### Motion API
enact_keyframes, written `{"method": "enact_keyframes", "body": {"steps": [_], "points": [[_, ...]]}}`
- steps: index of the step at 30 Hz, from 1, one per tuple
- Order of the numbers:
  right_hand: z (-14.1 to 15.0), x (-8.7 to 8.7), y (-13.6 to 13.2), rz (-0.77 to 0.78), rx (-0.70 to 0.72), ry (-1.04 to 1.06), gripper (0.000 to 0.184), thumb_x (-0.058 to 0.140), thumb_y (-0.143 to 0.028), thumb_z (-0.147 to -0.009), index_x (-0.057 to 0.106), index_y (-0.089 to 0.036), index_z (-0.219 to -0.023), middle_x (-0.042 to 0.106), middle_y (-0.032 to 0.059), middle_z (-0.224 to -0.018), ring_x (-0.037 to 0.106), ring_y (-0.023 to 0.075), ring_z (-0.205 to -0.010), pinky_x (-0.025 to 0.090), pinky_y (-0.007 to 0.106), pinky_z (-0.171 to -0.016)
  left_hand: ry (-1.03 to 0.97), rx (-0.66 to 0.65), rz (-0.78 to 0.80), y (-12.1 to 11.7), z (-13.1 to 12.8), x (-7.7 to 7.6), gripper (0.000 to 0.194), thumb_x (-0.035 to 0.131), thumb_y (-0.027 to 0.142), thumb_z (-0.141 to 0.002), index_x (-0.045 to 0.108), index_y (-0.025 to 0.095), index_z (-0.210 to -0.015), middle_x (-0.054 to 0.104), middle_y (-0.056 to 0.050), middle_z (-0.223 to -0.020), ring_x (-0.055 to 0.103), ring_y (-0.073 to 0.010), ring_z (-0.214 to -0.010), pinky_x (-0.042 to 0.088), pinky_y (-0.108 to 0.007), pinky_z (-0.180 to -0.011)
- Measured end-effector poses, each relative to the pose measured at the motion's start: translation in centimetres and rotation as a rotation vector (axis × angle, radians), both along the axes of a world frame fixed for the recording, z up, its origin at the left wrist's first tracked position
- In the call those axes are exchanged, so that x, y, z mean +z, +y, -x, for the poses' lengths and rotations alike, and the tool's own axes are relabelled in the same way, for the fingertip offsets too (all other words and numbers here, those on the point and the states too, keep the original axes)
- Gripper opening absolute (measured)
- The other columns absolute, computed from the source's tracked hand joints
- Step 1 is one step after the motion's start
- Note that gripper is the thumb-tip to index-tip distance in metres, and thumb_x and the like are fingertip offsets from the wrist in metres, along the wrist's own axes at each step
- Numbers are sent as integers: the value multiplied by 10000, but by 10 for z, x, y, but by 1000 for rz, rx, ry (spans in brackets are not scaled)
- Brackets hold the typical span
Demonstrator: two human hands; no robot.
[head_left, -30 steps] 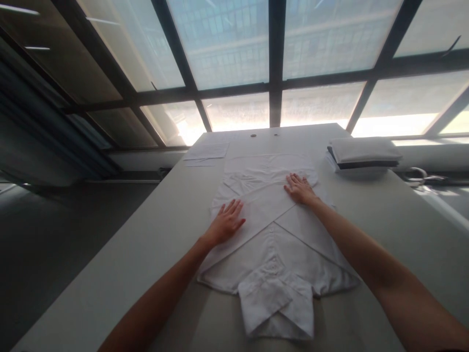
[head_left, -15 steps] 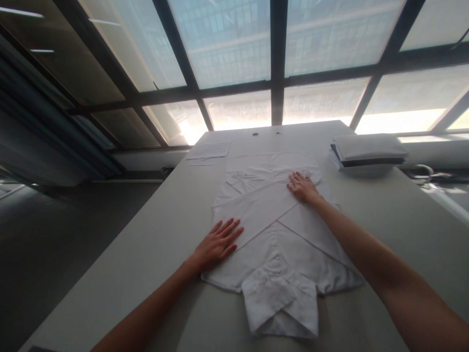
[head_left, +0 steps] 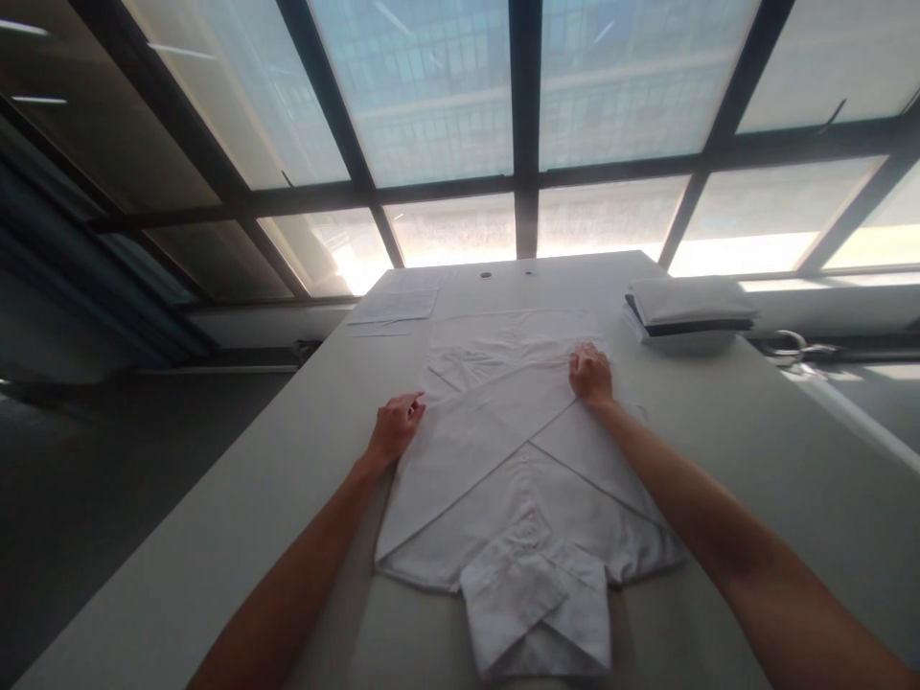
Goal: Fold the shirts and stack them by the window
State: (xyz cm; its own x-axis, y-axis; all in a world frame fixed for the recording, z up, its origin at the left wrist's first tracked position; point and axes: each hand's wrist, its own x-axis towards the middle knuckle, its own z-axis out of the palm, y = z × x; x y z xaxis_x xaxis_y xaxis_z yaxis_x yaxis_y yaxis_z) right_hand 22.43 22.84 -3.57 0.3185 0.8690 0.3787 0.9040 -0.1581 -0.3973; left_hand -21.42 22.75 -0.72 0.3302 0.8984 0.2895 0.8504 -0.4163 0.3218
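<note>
A white shirt (head_left: 503,470) lies flat on the long pale table (head_left: 754,450), its sleeves folded across in a V and its collar toward me. My left hand (head_left: 394,427) rests at the shirt's left edge with fingers curled in a pinch on the cloth. My right hand (head_left: 590,375) sits at the shirt's right side, further from me, with fingers curled down onto the fabric.
A stack of folded cloth (head_left: 686,309), white over dark, lies at the table's far right. Sheets of paper (head_left: 394,307) lie at the far left. Large windows rise behind the table's far end. A metal object (head_left: 789,345) sits by the right sill.
My left hand went from lying flat on the shirt to pinching its left edge further up. My right hand curled its fingers on the fabric.
</note>
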Motion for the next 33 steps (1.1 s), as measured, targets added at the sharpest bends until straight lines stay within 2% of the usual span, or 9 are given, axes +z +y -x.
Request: {"method": "enact_keyframes", "body": {"steps": [2, 4, 8, 12, 15, 21, 28, 31, 33], "points": [[-8, -1, 2, -7, -160, 103, 491, 261, -225, -983, 617, -70, -1284, 613, 205, -1327, 518, 273, -1267, 346, 379, -1088, 2, 16, 36, 9, 4, -3, 415, 410, 440, -940, 707, 192, -1090, 734, -72, -962, 658, -235, -935, 469, -346, -886], [-17, -4, 6, 5, -259, 142, 496, 269, -154, -946, 593, -28, -1300, 616, 234, -1296, 546, 283, -1219, 384, 372, -1047, 17, 15, 74, 11, 9, -5, 392, 425, 477, -931, 711, 210, -954, 730, -58, -935, 652, -236, -940, 452, -339, -869], [-33, -4, 13, 51, -316, 156, 480, 385, -147, -912, 575, -22, -1334, 607, 248, -1294, 535, 309, -1233, 386, 397, -1051, 79, 44, 80, 5, 12, -6, 362, 446, 483, -931, 681, 213, -871, 709, -56, -956, 618, -247, -1002, 426, -343, -859], [-53, 8, 27, 171, -269, 176, 361, 563, -273, -891, 704, -87, -1167, 680, 230, -1162, 616, 328, -1130, 462, 398, -957, 115, 98, 66, 1, 10, -6, 329, 466, 457, -945, 683, 216, -889, 686, -66, -1002, 590, -249, -1036, 415, -344, -857], [-67, 20, 42, 276, -193, 196, 287, 683, -343, -821, 760, -132, -999, 738, 170, -1009, 687, 301, -976, 509, 352, -833, 108, 106, 60, 0, 10, -7, 313, 475, 443, -955, 683, 217, -896, 677, -62, -1010, 584, -241, -1032, 407, -339, -859], [-76, 33, 58, 354, -92, 209, 188, 754, -317, -746, 765, -157, -844, 739, 62, -777, 702, 219, -785, 490, 252, -679, 110, 113, 58, -1, 11, -7, 321, 467, 436, -966, 683, 218, -873, 665, -58, -1021, 575, -243, -1040, 402, -341, -859], [-71, 32, 59, 310, -68, 173, 291, 673, -424, -838, 765, -158, -913, 751, 86, -817, 690, 225, -857, 487, 262, -709, 129, 119, 58, 2, 16, -9, 350, 438, 435, -971, 693, 221, -863, 643, -67, -1106, 558, -252, -1063, 420, -372, -892], [-66, 30, 57, 301, -101, 140, 260, 664, -392, -843, 764, -173, -941, 754, 112, -906, 687, 261, -930, 496, 326, -788, 165, 131, 67, 2, 18, -8, 363, 427, 438, -972, 708, 226, -880, 636, -76, -1130, 552, -267, -1080, 431, -403, -914], [-60, 30, 53, 274, -132, 107, 276, 643, -354, -855, 751, -164, -1023, 732, 154, -1059, 653, 310, -1051, 485, 403, -875, 206, 154, 61, 0, 18, -4, 357, 436, 437, -966, 710, 221, -891, 633, -90, -1146, 557, -281, -1082, 442, -431, -925]]}}
